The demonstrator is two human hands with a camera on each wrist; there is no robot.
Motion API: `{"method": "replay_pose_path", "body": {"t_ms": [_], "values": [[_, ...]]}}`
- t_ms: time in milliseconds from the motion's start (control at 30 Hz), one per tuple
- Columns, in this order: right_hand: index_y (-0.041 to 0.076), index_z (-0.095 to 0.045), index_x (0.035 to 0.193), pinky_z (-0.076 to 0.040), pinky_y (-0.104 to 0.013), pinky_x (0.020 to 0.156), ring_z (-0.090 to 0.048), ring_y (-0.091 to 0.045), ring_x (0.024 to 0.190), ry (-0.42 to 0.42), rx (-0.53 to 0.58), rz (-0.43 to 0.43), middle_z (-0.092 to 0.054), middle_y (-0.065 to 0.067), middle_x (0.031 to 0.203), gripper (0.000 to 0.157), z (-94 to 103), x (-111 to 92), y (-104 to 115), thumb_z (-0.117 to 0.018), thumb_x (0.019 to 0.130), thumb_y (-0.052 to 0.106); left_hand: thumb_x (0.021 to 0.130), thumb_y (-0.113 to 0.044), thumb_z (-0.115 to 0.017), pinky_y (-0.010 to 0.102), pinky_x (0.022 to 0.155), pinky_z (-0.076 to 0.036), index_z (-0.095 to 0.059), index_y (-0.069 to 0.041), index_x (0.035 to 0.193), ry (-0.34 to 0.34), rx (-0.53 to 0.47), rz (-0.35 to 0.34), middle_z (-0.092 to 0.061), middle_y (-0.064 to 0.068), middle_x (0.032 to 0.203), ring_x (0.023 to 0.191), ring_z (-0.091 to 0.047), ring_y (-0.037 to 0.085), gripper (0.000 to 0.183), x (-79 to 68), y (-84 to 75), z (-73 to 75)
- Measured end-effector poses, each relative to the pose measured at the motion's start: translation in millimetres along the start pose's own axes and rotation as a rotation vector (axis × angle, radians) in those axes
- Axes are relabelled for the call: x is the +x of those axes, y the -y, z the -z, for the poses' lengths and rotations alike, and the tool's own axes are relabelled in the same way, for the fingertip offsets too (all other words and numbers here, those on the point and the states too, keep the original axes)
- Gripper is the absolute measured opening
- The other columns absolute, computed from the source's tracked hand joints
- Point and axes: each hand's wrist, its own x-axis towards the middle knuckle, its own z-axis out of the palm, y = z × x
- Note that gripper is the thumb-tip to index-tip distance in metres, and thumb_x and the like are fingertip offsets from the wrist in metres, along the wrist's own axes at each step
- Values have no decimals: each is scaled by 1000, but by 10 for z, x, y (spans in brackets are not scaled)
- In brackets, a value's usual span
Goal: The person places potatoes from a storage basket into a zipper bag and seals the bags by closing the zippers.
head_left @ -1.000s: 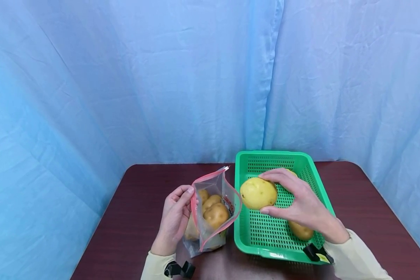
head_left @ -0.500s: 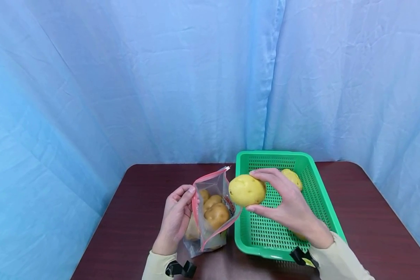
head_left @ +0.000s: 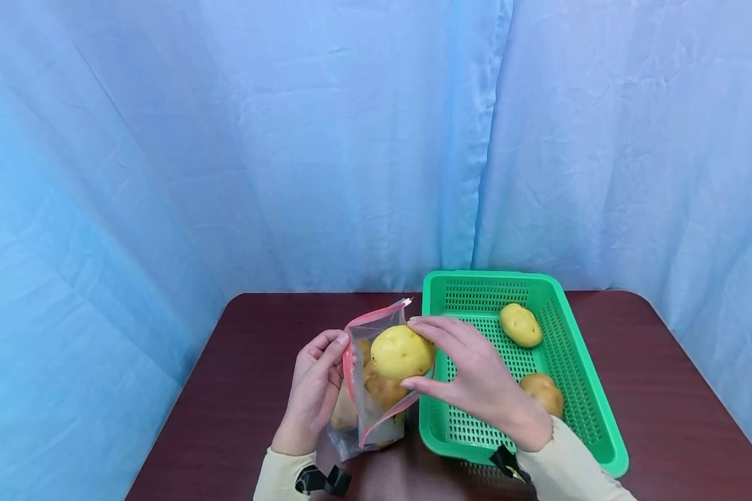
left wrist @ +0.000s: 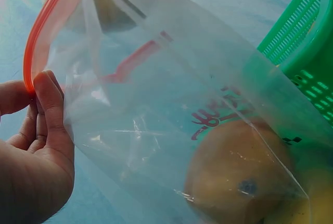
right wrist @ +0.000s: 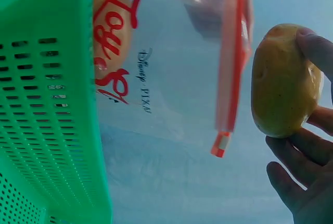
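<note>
My left hand (head_left: 314,390) pinches the pink-red zip edge of a clear zip bag (head_left: 362,410) between thumb and fingers, and the bag's mouth gapes. Inside the bag sit several potatoes; one potato (left wrist: 237,169) shows through the plastic in the left wrist view. My right hand (head_left: 476,372) grips a yellow potato (head_left: 401,353) between thumb and fingertips, right over the bag's mouth. In the right wrist view this potato (right wrist: 285,81) is just beyond the red zip strip (right wrist: 231,57), whose slider (right wrist: 221,144) is at one end.
A green perforated basket (head_left: 431,417) stands right of the bag on the dark wooden table (head_left: 244,376). Two potatoes lie in it, a yellow one (head_left: 520,325) towards the back and a browner one (head_left: 542,394) nearer the front. A blue curtain (head_left: 351,153) hangs behind the table.
My right hand has carried the yellow potato left, from above the basket to over the bag's mouth. Both potatoes in the basket now show. My left hand has stayed in place on the bag.
</note>
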Motion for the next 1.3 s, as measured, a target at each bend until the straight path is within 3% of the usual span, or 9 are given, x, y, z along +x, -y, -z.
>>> {"method": "replay_pose_path", "body": {"t_ms": [167,433,633,767,867,967,1067,1167,1300], "values": [[7,-66,133,-54,-48,98,-64,-27,120,34,-93,37,-67,-8,132,75,-127,29,0,-92,75,47,103,-4,-60,20,67,-56,-67,-7,96,-22,2,5,-66,1,82,72,-65,8,10,5,11,-5],[7,-70,126,-49,-48,97,-63,-28,113,176,-320,18,-72,-8,119,73,-268,178,23,-91,73,53,103,-5,-61,21,64,-56,-67,-9,96,-119,-13,-11,-64,1,82,70,-64,9,11,72,10,-35],[11,-70,129,-43,-57,106,-57,-34,124,262,-413,-6,-70,-8,126,73,-365,236,11,-90,74,54,103,-4,-61,20,63,-56,-68,-9,94,-150,-33,-25,-64,0,81,68,-64,8,12,113,18,-22],[9,-68,131,-44,-57,107,-56,-36,128,208,-348,-11,-65,-12,136,67,-393,200,-23,-89,79,47,103,-4,-61,20,62,-55,-68,-9,92,-166,-46,-40,-64,0,80,67,-63,8,13,119,0,9],[4,-66,129,-53,-50,98,-62,-33,120,130,-278,-104,-65,-15,133,59,-332,142,-42,-85,86,39,103,-3,-59,19,60,-54,-68,-9,91,-178,-59,-55,-64,0,79,66,-63,8,15,105,-25,25],[5,-71,115,-57,-37,69,-67,-21,84,156,-202,-303,-71,-8,102,40,-230,101,-57,-80,92,36,104,-3,-58,19,59,-54,-67,-8,92,-188,-57,-70,-64,0,79,66,-63,8,16,86,-54,42],[12,-68,80,-38,-28,47,-47,-10,52,284,-148,-457,-55,6,63,29,-162,94,-81,-70,98,34,104,-4,-58,20,60,-54,-66,-6,94,-188,-26,-81,-63,1,79,67,-63,9,12,69,-84,65],[20,-49,59,-29,-26,44,-34,-7,43,346,-85,-480,-36,11,50,45,-148,123,-96,-63,101,26,103,-4,-61,20,61,-53,-65,-3,95,-193,28,-89,-63,2,79,68,-62,10,9,71,-121,68],[23,-49,60,-31,-26,44,-35,-6,43,246,-23,-432,-38,13,51,44,-172,244,-64,-58,103,21,101,-6,-65,22,62,-53,-66,2,97,-205,134,-125,-63,2,77,68,-61,10,8,124,-225,33]]}}
